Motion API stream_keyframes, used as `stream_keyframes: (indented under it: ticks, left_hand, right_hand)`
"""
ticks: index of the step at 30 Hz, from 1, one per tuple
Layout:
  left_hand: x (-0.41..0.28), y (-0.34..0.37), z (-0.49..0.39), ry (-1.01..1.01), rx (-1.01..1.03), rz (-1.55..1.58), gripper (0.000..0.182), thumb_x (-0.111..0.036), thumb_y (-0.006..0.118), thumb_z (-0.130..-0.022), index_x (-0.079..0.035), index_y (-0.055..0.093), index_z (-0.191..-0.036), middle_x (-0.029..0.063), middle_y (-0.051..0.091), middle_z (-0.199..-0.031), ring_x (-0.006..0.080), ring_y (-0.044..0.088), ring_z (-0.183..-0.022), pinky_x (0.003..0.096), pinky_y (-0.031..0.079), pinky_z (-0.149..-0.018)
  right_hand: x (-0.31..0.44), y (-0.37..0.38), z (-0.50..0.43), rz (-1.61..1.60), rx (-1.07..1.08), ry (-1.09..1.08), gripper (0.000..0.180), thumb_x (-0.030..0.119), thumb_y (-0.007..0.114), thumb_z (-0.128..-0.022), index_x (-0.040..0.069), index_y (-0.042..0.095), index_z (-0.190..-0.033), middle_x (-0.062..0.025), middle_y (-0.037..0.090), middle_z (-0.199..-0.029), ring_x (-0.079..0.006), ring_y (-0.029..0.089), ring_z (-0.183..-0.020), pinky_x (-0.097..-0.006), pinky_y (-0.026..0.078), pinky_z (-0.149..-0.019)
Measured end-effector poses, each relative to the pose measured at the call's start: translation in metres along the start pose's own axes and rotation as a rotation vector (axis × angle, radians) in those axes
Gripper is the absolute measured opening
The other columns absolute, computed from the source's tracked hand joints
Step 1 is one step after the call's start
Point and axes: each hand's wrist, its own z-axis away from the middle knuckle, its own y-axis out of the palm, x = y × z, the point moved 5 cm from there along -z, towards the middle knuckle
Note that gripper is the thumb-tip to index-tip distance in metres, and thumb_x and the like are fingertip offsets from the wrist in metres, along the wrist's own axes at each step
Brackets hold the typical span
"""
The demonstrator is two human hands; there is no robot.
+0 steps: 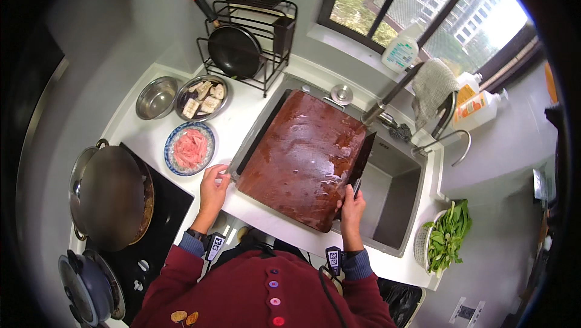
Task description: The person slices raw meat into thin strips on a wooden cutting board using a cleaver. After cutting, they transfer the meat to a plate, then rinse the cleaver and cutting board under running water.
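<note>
A wet, reddish-brown wooden cutting board (302, 160) lies across the sink (394, 201), covering its left part. My right hand (352, 212) is at the board's lower right corner, closed around the handle of a dark-bladed kitchen knife (364, 159). The blade points away from me along the board's right edge. My left hand (214, 194) is at the counter edge by the sink's lower left corner, fingers slightly apart, with nothing visible in it. Just beyond it stands a blue-rimmed plate (169, 162) of sliced raw meat (189, 148).
A steel bowl of scored eggplant pieces (209, 104) and another steel bowl (156, 99) stand behind the plate. A frying pan (234, 52) leans in a black rack (283, 40). Left is a cooktop (170, 201) with pots. The faucet (395, 89) rises behind the sink; leafy greens (451, 237) fill a basket.
</note>
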Motion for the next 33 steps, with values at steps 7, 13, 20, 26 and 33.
stream_keyframes:
  ticks: [7, 13, 20, 26, 33]
  left_hand:
    - [-0.030, 0.032, -0.014, 0.127, 0.089, -0.039, 0.025, -0.006, 0.063, -0.086, -0.005, 0.062, -0.112, 0.0080, 0.057, -0.114, 0.0135, 0.060, -0.086, 0.0261, 0.051, -0.071]
    - [-0.050, 0.047, -0.015, 0.119, 0.108, -0.004, 0.025, -0.008, 0.063, -0.088, -0.006, 0.062, -0.113, 0.0069, 0.057, -0.114, 0.0144, 0.058, -0.088, 0.0266, 0.050, -0.074]
    - [-0.096, 0.110, -0.022, 0.277, 0.240, -0.032, 0.024, -0.006, 0.064, -0.086, -0.004, 0.063, -0.110, 0.0077, 0.059, -0.110, 0.0130, 0.059, -0.080, 0.0241, 0.049, -0.069]
    - [-0.182, 0.226, -0.040, 0.600, 0.499, -0.193, 0.031, -0.009, 0.064, -0.083, -0.004, 0.060, -0.114, 0.0127, 0.061, -0.110, 0.0290, 0.059, -0.099, 0.0354, 0.048, -0.083]
    - [-0.246, 0.357, -0.041, 1.149, 0.488, -0.504, 0.046, -0.003, 0.056, -0.080, -0.003, 0.051, -0.126, 0.0117, 0.047, -0.136, 0.0309, 0.039, -0.129, 0.0420, 0.036, -0.104]
  right_hand:
    - [-0.012, 0.068, 0.050, -0.069, 0.592, 0.064, 0.023, 0.027, 0.060, -0.093, 0.004, 0.058, -0.091, 0.0022, 0.052, -0.063, -0.0068, 0.048, -0.046, -0.0237, 0.036, -0.041]
    - [-0.020, -0.012, 0.002, -0.105, 0.280, 0.150, 0.027, 0.030, 0.058, -0.094, 0.005, 0.054, -0.083, -0.0021, 0.055, -0.064, -0.0093, 0.049, -0.045, -0.0264, 0.040, -0.038]
    - [0.005, -0.117, -0.031, -0.032, -0.143, -0.016, 0.025, 0.025, 0.060, -0.093, 0.005, 0.052, -0.082, -0.0011, 0.052, -0.058, -0.0082, 0.048, -0.041, -0.0245, 0.036, -0.036]
    - [0.005, -0.134, -0.020, 0.027, -0.067, 0.031, 0.034, 0.025, 0.064, -0.090, -0.001, 0.058, -0.112, -0.0006, 0.055, -0.062, -0.0067, 0.049, -0.043, -0.0240, 0.038, -0.038]
    - [0.052, -0.163, -0.018, 0.989, -0.161, -0.462, 0.045, 0.015, 0.067, -0.079, 0.005, 0.053, -0.120, -0.0151, 0.062, -0.086, -0.0328, 0.063, -0.075, -0.0413, 0.050, -0.063]
